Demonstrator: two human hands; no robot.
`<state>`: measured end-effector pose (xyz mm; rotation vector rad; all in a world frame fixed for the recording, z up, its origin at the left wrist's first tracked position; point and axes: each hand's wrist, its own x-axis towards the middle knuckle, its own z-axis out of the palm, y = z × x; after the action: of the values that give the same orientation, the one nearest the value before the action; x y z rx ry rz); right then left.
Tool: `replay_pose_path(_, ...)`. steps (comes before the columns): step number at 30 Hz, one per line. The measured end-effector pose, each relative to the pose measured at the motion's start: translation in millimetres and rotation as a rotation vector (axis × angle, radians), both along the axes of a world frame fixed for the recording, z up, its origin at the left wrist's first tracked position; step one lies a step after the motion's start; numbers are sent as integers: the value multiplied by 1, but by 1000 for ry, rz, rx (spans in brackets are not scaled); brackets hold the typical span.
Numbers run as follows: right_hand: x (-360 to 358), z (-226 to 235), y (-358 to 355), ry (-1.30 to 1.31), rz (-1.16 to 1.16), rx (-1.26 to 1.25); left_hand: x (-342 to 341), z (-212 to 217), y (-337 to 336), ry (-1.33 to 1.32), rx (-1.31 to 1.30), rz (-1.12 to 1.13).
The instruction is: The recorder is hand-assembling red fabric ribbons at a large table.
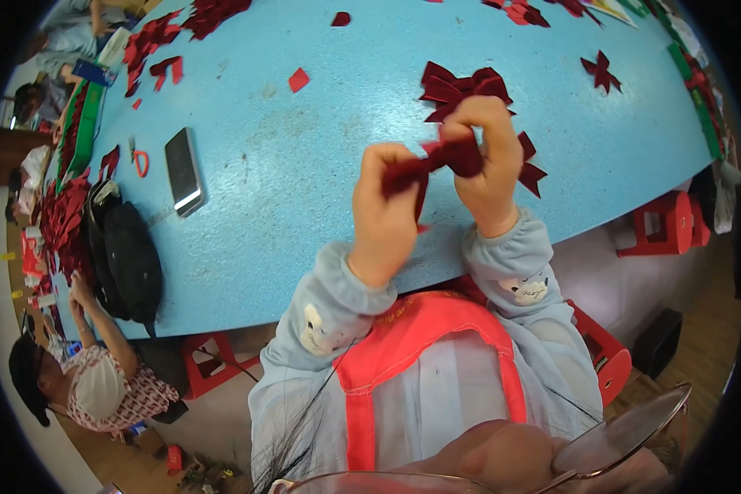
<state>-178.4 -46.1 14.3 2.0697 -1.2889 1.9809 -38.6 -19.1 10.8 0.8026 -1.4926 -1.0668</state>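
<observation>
A dark red velvet bow [442, 158] is stretched between my two hands above the near part of the blue table. My left hand [384, 216] has its fingers curled round one loop. The other loop is gripped by my right hand [487, 165], with thumb and fingers bent over it. Motion blurs the left loop a little. Just beyond my hands lie finished-looking bows [467, 86] of the same velvet, close together or overlapping. Another dark red bow piece [531, 165] lies beside my right wrist, partly hidden by that hand.
On the blue table [272, 222] lie a phone [183, 171], orange-handled scissors [139, 158], a black bag [125, 251] and scattered red scraps [299, 80]. A single bow [601, 72] is at the far right. A co-worker [99, 362] sits at the left by a red fabric heap [64, 226]. Red stools [657, 224] stand beside the table.
</observation>
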Motion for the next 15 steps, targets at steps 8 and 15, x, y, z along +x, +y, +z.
replay_pose_path(8,25,9,-5,-602,310,835,32,-3,-33,473,707,-179)
replay_pose_path(15,44,6,-6,-566,422,707,62,29,-29,203,415,-235)
